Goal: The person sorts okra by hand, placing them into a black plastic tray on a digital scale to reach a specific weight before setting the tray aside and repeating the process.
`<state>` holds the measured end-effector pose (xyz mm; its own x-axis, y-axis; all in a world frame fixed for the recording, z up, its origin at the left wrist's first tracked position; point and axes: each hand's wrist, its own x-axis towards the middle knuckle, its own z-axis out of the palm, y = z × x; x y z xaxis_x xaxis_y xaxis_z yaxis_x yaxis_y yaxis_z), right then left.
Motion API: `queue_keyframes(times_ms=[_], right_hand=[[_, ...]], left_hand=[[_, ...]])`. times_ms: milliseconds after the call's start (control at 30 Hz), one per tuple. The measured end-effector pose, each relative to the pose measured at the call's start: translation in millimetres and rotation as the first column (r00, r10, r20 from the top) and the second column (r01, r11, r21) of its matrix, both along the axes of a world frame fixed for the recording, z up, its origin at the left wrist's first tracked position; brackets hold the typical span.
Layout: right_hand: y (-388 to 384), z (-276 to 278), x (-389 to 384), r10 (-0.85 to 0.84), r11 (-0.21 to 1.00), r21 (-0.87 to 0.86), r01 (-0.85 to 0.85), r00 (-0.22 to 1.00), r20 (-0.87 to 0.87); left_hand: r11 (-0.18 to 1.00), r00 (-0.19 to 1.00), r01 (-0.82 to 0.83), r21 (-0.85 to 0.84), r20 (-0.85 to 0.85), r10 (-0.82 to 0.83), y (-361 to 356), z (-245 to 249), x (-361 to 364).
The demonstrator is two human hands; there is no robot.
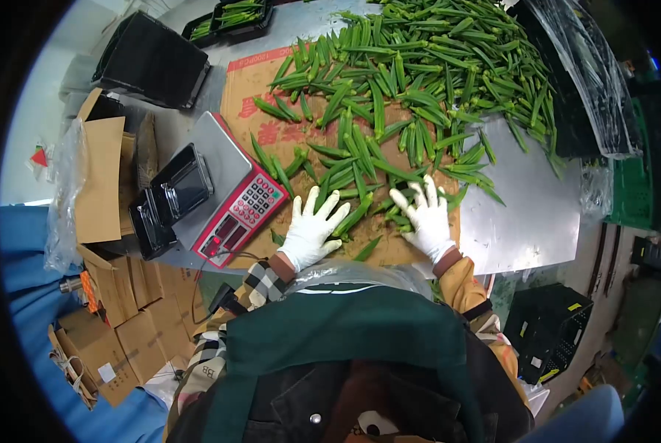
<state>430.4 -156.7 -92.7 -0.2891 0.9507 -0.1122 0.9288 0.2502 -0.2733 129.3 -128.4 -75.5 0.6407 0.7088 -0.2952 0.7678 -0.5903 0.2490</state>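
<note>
Loose green okra pods (360, 148) lie spread over a flattened cardboard sheet (234, 88) on the metal table. My left hand (310, 230), in a white glove, rests palm down at the near side of the okra. Its fingers are spread, with pods just beyond the fingertips and beside the thumb. To the right, my right hand (428, 221), also gloved in white, has its fingers apart and touches a few pods. Neither hand is closed round a pod. What lies under the palms is hidden.
A red-and-silver scale (231, 192) stands left of my hands, with black plastic trays (183, 184) on and beside it. A large okra heap (456, 52) covers the far side. Behind the scale are a black bin (149, 59) and filled trays (234, 16). A black crate (548, 328) sits lower right.
</note>
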Motion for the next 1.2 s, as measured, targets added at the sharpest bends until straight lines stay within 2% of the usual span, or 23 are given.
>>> queue_keyframes(times_ms=[167,200,267,300,400,467,533,600,633,667,733,800,833,933,967,1000,1033,1067,1100,1133,1200], right_hand=[[5,-3,12,-0.334,0.940,-0.040,0.338,0.938,0.090],[5,-4,14,-0.362,0.930,-0.027,0.366,0.928,0.090],[6,2,8,-0.404,0.912,-0.019,0.410,0.905,0.136],[3,14,-2,-0.413,0.909,0.024,0.416,0.891,0.190],[-9,21,-31,-0.393,0.901,0.213,0.378,0.919,0.028],[-18,22,-59,-0.276,0.869,0.390,0.305,0.952,-0.131],[-25,2,-80,-0.185,0.881,0.379,0.282,0.944,-0.273],[-26,-23,-104,-0.327,0.929,0.086,0.360,0.907,-0.263],[-25,-44,-114,-0.427,0.892,-0.023,0.451,0.826,-0.369],[-23,-50,-121,-0.463,0.873,-0.059,0.484,0.786,-0.409],[-22,-59,-123,-0.637,0.765,-0.341,0.547,0.560,-0.530],[-20,-69,-112,-0.630,0.756,-0.250,0.605,0.568,-0.529],[-22,-66,-101,-0.658,0.736,-0.275,0.618,0.558,-0.506],[-38,-72,-72,-0.702,0.689,-0.344,0.638,0.467,-0.538],[-42,-70,-65,-0.696,0.687,-0.262,0.678,0.512,-0.503],[-46,-69,-61,-0.693,0.682,-0.176,0.709,0.551,-0.465],[-51,-67,-56,-0.737,0.632,-0.165,0.758,0.521,-0.431],[-56,-64,-55,-0.744,0.619,-0.070,0.782,0.556,-0.370],[-59,-64,-54,-0.683,0.642,0.151,0.751,0.651,-0.330],[-63,-64,-55,-0.626,0.641,0.360,0.678,0.733,-0.266],[-65,-27,-71,-0.524,0.725,0.318,0.611,0.789,-0.322]], left_hand=[[0.994,0.977,-0.112,-0.009,0.180,0.111,-27,-9,-50],[0.980,0.938,-0.186,-0.064,0.287,0.197,-32,-7,-57],[0.923,0.774,-0.345,-0.170,0.505,0.382,-49,-11,-71],[0.889,0.714,-0.421,-0.179,0.539,0.447,-53,-11,-75],[0.785,0.512,-0.521,-0.335,0.613,0.602,-66,-29,-93],[0.743,0.460,-0.536,-0.401,0.600,0.655,-69,-38,-100],[0.708,0.414,-0.527,-0.470,0.586,0.696,-71,-38,-104],[0.724,0.419,-0.503,-0.473,0.599,0.682,-71,-34,-104],[0.722,0.413,-0.493,-0.486,0.600,0.685,-71,-31,-103],[0.722,0.408,-0.481,-0.497,0.602,0.686,-70,-30,-103],[0.722,0.411,-0.466,-0.512,0.597,0.689,-72,-32,-107],[0.716,0.416,-0.451,-0.532,0.585,0.696,-72,-33,-112],[0.739,0.457,-0.468,-0.485,0.583,0.672,-72,-32,-117],[0.673,0.396,-0.500,-0.546,0.547,0.738,-72,-24,-124],[0.690,0.420,-0.503,-0.520,0.551,0.722,-69,-25,-127],[0.673,0.388,-0.500,-0.545,0.555,0.736,-67,-27,-129],[0.659,0.357,-0.494,-0.567,0.559,0.748,-64,-32,-130],[0.646,0.326,-0.488,-0.587,0.563,0.759,-59,-37,-132],[0.681,0.332,-0.512,-0.523,0.611,0.719,-51,-42,-133],[0.653,0.315,-0.509,-0.561,0.584,0.748,-44,-48,-135],[0.590,0.280,-0.500,-0.634,0.526,0.803,-28,-44,-132]])
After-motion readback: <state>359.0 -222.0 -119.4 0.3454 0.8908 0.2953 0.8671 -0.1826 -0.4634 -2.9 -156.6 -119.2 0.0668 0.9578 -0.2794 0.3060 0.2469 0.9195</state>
